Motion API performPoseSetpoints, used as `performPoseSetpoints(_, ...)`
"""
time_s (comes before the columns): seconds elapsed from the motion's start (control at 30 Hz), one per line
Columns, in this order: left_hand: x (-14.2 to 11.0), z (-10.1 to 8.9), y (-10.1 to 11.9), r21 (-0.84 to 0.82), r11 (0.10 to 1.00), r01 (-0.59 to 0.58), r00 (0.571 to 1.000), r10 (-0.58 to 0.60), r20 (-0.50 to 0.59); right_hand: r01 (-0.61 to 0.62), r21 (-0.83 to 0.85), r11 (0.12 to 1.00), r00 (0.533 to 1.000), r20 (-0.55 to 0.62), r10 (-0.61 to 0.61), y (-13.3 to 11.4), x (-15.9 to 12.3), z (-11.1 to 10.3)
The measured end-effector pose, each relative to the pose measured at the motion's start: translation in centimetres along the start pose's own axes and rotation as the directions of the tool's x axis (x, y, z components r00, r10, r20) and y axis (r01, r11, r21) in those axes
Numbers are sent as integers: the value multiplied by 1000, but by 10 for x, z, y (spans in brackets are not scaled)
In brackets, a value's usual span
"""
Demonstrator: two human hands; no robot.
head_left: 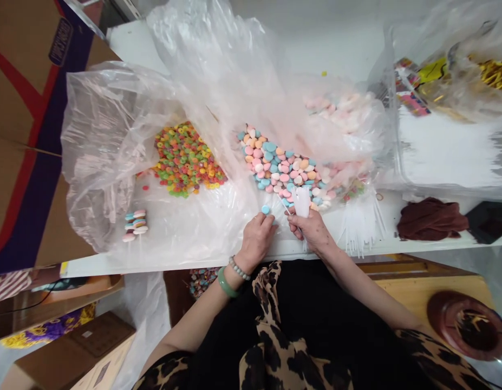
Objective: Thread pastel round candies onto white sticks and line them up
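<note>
My left hand pinches a round light-blue candy between its fingertips. In my right hand is a bundle of flat white sticks, with a single white stick angled out toward the left. The blue candy and the single stick are apart. Just beyond both hands lies a pile of pastel candies in pink, blue, orange and white, on clear plastic. Candy skewers stacked with pastel pieces lie at the left of the table.
Colourful ring candies fill an open plastic bag at left. More white sticks hang over the table's front edge beside a dark brown cloth. A clear bin stands at right, a large cardboard box at left.
</note>
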State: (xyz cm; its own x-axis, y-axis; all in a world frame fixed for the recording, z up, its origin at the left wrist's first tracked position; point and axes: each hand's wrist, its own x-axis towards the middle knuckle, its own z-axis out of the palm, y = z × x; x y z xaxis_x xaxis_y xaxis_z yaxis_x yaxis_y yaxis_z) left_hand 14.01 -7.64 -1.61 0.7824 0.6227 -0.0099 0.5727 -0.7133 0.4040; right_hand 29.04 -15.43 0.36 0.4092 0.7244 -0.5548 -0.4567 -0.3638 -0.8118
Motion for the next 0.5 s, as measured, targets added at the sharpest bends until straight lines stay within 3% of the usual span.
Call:
performPoseSetpoints(0.1,5,-2,-4,-63,998,13,992,-21,-128,-10,2,1000,1000,-6,10,-1,-1,1)
performPoseSetpoints(0.3,26,-1,-13,116,993,14,999,-11,-30,-21,4,1000,1000,7,21,-5,-1,4)
performPoseSetpoints(0.5,17,9,-24,123,989,-83,981,103,-162,-32,6,999,999,17,32,-3,0,5)
